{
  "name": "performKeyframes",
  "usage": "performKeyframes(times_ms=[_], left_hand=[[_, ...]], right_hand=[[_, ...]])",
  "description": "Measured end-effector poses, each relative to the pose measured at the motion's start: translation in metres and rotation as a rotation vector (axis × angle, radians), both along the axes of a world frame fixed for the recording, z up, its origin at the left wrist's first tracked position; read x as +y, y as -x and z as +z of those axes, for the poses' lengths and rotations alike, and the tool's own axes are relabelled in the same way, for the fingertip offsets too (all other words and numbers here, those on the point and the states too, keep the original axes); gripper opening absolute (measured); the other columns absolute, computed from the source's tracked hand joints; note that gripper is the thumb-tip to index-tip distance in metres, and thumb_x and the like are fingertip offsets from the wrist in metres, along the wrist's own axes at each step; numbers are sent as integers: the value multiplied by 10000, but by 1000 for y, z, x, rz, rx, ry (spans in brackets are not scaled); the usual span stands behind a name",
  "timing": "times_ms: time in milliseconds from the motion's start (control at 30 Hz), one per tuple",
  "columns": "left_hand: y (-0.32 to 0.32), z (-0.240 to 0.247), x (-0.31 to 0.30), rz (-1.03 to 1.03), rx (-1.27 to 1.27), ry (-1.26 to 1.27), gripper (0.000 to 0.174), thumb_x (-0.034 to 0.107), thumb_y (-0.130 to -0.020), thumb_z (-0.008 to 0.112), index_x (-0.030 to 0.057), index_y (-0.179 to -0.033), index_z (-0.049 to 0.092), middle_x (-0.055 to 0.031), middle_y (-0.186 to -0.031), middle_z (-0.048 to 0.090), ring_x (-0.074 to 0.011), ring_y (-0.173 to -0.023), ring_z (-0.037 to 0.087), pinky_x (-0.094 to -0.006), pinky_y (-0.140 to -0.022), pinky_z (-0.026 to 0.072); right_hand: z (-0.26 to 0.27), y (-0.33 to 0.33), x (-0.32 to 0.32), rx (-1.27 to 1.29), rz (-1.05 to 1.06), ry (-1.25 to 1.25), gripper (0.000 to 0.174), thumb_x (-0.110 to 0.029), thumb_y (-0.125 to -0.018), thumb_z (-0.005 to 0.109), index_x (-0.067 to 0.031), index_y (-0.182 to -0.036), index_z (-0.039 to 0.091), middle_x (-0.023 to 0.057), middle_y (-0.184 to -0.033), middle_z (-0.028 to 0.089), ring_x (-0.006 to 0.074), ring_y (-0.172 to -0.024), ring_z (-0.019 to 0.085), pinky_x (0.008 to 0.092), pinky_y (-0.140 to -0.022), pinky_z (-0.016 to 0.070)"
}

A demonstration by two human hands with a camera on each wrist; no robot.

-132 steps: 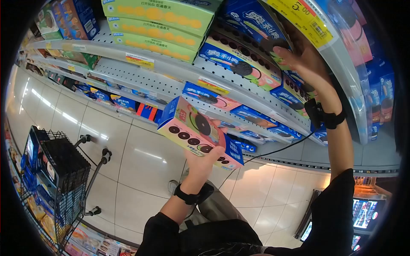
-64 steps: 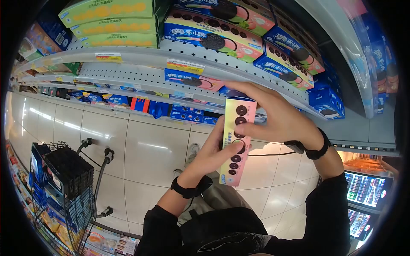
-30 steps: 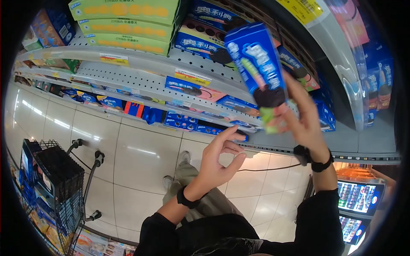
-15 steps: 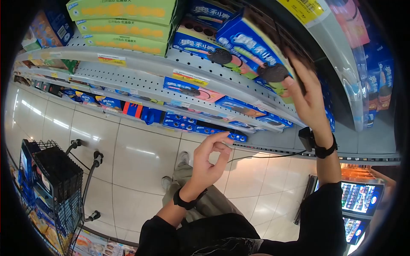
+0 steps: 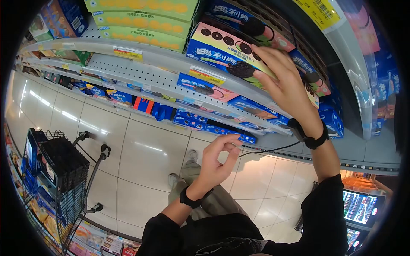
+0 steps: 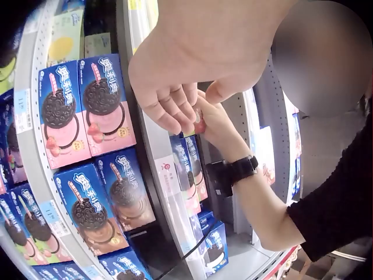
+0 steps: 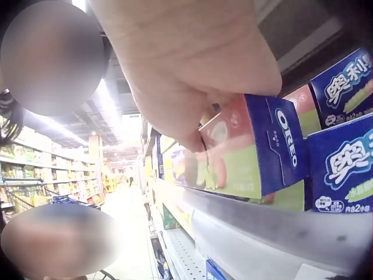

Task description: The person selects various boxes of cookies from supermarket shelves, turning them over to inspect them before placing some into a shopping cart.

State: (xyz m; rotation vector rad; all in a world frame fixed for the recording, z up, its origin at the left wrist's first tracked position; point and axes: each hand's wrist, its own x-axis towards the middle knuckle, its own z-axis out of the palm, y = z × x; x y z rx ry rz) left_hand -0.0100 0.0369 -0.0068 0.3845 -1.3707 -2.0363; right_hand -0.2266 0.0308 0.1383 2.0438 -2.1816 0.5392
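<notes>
1. Right grip [image 5: 284,79] on a blue-and-pink cookie box [image 5: 224,49]: fingers over the top, thumb against the front, pinching it.
2. Box at front of upper shelf [image 5: 166,60], beside stacked green boxes [image 5: 145,25].
3. Left grip [image 5: 217,164] hangs midair, fingers loosely curved, thumb apart.
4. Shopping cart [image 5: 68,187] stands left.

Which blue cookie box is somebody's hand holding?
The front blue box on the upper shelf, just right of the green boxes. Only it has the right hand gripping it.

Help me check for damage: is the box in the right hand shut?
Box shut where visible: its blue end flap lies flat; far end unseen.
</notes>
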Motion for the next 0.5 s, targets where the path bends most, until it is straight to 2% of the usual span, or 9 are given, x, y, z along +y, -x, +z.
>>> performKeyframes(times_ms=[200, 267, 500], left_hand=[[-4, 0, -1, 15, 1, 8, 314, -25, -856, 593, -24, -1171, 585, -120, -976, 672, -142, -795, 649, -258, -742, 507], [-8, 0, -2, -40, -24, 29, 288, -8, -902, 560, -28, -1189, 556, -105, -1008, 649, -146, -859, 654, -284, -819, 508], [-11, 1, -1, -33, -28, 34, 285, -7, -906, 556, -30, -1190, 555, -108, -1013, 649, -146, -858, 651, -281, -824, 506]], right_hand=[[-3, -5, -2, 60, -27, 13, 457, -132, -866, 633, -50, -1308, 550, 167, -1198, 569, 342, -1076, 525, 401, -957, 394], [-4, -3, 2, 29, -36, 19, 453, -131, -865, 634, -50, -1304, 557, 168, -1193, 572, 340, -1072, 530, 400, -956, 398], [-5, -2, 0, 14, -48, 28, 447, -131, -864, 637, -47, -1297, 570, 171, -1176, 581, 335, -1058, 544, 398, -948, 408]])
